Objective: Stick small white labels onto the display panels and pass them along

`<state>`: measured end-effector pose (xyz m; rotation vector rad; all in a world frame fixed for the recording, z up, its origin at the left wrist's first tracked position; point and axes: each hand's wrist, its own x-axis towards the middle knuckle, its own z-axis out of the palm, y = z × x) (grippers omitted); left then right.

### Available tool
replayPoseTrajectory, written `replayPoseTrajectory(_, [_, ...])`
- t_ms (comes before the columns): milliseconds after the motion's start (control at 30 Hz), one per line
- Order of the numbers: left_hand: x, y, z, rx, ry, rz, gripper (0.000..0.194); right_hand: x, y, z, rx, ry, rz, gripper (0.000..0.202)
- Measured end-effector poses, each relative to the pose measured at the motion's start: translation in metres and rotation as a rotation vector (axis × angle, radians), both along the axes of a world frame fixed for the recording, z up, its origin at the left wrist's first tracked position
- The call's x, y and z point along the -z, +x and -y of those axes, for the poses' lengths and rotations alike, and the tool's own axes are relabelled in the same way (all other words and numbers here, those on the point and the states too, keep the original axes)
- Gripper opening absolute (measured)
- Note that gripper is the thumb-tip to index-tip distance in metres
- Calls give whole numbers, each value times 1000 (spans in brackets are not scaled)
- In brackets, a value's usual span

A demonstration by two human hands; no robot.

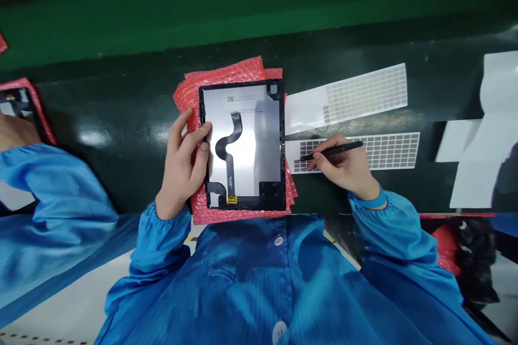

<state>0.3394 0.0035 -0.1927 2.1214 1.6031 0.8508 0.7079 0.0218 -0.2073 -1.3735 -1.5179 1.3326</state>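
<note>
A tablet screen panel lies with its silvery back up, in a black frame, on red bubble wrap bags. A black flex cable curves down its back to a yellow-taped connector. At the panel's left edge rests my left hand, fingers spread, with thumb and fingertips touching the frame. My right hand is closed on slim black tweezers. Their tip is at the left part of a sheet of small dark grey stickers; whether a sticker is caught in it, I cannot tell.
Above that sheet lies a second, paler sticker sheet, tilted. White papers lie at the right of the dark green table. At the left, a co-worker's blue sleeve and hand reach over another panel on red wrap.
</note>
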Motion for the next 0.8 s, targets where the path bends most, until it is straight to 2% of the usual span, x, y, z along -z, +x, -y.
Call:
replayPoseTrajectory(233, [-1, 0, 1, -8, -15, -15, 39, -2, 0, -4, -52, 19, 47, 18])
replayPoseTrajectory(333, [-10, 2, 0, 3, -13, -67, 39, -1, 2, -5, -49, -7, -35, 16])
replayPoseTrajectory(400, [-22, 7, 0, 12, 21, -136, 37, -2, 3, -5, -32, -27, -155, 14])
replayPoseTrajectory(500, [-43, 24, 2, 37, 102, -203, 32, -9, 1, -9, 22, -2, -275, 13])
replayPoseTrajectory(600, [-58, 52, 5, 179, 123, -158, 28, -21, -10, -24, 52, 62, -303, 16])
replayPoseTrajectory(700, [-59, 80, 5, 345, 69, -212, 30, -31, -27, -45, 16, 62, -318, 23])
replayPoseTrajectory(800, [-53, 97, 0, 355, 43, -365, 41, -33, -40, -63, -52, 18, -347, 28])
